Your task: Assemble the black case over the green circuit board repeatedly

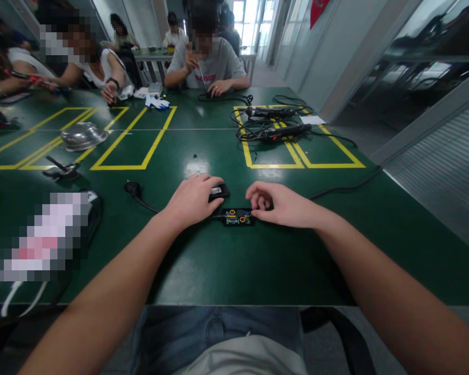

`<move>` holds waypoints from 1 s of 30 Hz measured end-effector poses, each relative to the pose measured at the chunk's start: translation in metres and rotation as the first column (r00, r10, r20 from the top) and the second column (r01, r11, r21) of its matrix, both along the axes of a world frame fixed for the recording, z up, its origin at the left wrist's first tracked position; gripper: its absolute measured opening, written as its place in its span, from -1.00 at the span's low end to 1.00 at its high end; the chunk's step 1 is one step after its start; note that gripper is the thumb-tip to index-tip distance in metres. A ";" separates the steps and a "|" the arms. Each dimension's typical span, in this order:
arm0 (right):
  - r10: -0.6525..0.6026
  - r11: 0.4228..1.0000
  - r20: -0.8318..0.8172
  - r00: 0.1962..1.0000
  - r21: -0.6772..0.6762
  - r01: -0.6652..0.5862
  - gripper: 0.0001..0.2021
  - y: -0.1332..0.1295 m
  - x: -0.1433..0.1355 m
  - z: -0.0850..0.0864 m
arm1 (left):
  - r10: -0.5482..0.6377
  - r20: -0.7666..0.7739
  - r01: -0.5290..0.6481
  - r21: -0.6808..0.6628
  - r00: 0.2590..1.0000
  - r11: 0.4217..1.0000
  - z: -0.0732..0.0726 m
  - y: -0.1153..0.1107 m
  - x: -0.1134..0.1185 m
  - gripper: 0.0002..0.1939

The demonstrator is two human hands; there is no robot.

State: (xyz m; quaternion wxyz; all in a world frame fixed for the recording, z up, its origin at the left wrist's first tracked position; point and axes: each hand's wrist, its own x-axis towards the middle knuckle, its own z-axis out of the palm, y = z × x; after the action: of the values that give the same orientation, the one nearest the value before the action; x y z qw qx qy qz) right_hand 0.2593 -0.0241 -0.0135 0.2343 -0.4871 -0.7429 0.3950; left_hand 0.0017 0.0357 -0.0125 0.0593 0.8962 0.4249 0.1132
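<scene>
An opened black case with a circuit board (238, 216) lies on the green table (203, 260), its coils and coloured wires showing. My left hand (195, 199) is closed on a black cover (220, 191) with a white label, just behind and left of the board. At the right end of the case is my right hand (277, 204), fingers curled, thumb and fingertips by the wires there; whether it pinches anything is too small to tell. A black plug (133, 189) on a cord lies left of my left hand.
Power tools (279, 131) with tangled cords lie at the back right. At left are a metal bowl (84, 136), a dark clamp-like object (63, 169) and a blurred-out device (47, 237) with white cables. Several people sit beyond, one directly across.
</scene>
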 end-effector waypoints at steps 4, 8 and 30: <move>-0.036 0.999 -0.037 0.999 0.014 0.037 -0.52 0.000 0.001 -0.002 | -0.086 0.077 0.089 -0.041 0.993 0.995 0.005 -0.004 0.001 -0.58; -0.073 0.997 -0.053 0.996 0.026 0.074 -0.55 0.002 0.002 -0.004 | -0.238 0.191 0.260 -0.096 0.952 0.961 0.014 -0.018 0.007 -0.53; -0.088 0.968 0.404 0.911 0.250 -0.017 -0.74 -0.004 -0.021 -0.006 | -0.333 -0.043 0.322 -0.163 0.942 0.933 0.020 -0.034 0.023 -0.63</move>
State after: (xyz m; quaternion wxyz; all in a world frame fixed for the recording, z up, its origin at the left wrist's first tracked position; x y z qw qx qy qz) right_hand 0.2388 -0.0284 -0.0199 0.1387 -0.5396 -0.8099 0.1834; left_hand 0.0244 0.0015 0.0078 0.1313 0.9506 0.2788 0.0371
